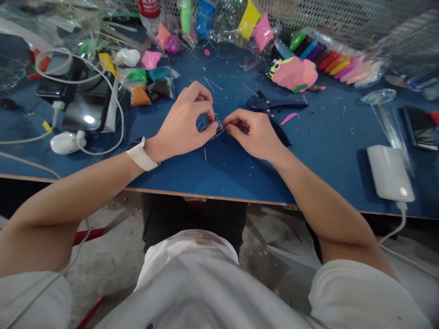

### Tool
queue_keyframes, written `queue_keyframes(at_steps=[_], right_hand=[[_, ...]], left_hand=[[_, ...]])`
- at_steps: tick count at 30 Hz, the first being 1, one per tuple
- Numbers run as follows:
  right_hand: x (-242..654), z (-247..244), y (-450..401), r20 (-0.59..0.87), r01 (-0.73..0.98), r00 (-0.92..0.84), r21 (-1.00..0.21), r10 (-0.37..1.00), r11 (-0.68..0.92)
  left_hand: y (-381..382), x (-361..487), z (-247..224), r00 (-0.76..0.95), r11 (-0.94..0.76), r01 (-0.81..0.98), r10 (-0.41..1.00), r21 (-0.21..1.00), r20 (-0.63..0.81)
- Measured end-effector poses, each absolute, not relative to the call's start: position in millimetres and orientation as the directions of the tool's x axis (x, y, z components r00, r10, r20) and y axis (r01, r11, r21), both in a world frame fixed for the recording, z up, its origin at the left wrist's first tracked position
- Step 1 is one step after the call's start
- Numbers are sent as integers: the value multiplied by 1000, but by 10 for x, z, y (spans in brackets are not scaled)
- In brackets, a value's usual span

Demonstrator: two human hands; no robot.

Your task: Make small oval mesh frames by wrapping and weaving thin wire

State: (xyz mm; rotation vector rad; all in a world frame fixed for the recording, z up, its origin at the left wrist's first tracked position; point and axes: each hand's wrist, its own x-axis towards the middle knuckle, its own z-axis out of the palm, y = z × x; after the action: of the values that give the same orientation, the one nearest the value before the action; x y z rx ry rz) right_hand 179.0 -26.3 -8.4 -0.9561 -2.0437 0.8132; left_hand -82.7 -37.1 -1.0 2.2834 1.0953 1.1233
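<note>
Between my hands is a small frame of thin silvery wire (pixel 219 131), just above the blue tabletop. My left hand (pixel 187 119), with a white band at its wrist, pinches the frame's left side between thumb and fingers. The fingertips of my right hand (pixel 252 132) are pressed together at its right side; the bit they grip is tiny and partly hidden. Behind the right hand lie dark-handled pliers (pixel 274 103). Loose straight wire pieces (pixel 213 83) lie beyond my fingers. A pink clay figure with a round eye (pixel 291 74) sits at the back right.
Bagged coloured clay (pixel 139 93) and a black phone-like device (pixel 87 107) with looped white cable lie at the left. A row of clay sticks (pixel 329 57) lies along the back. At right is a white power bank (pixel 391 173). The table's front edge (pixel 219 197) runs below my forearms.
</note>
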Motion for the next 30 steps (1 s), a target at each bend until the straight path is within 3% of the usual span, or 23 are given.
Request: queue_keyframes(at_steps=[3,6,13,20,25,30], right_hand=[[1784,-84,-273,341,387,-451,-758,825,525],[1770,-64,-297,337,387,-457,-758,823,525],[1768,-63,-285,331,305,-436,-821,837,483],[1776,-85,-249,337,220,-403,-867,851,448],[1781,-66,-259,356,235,-408,-849,841,474],[1805,-35,-254,285,232,-485,-869,827,436]], left_hand=[[-335,-804,-70,447,-653,509,757,560,477],[-313,-775,-70,460,-620,488,781,614,423],[-292,-762,-52,439,-639,487,768,595,466],[-319,-776,-52,365,-518,392,846,760,388],[-324,-773,-78,354,-515,395,849,761,391],[-345,-758,-84,346,-520,412,849,748,399]])
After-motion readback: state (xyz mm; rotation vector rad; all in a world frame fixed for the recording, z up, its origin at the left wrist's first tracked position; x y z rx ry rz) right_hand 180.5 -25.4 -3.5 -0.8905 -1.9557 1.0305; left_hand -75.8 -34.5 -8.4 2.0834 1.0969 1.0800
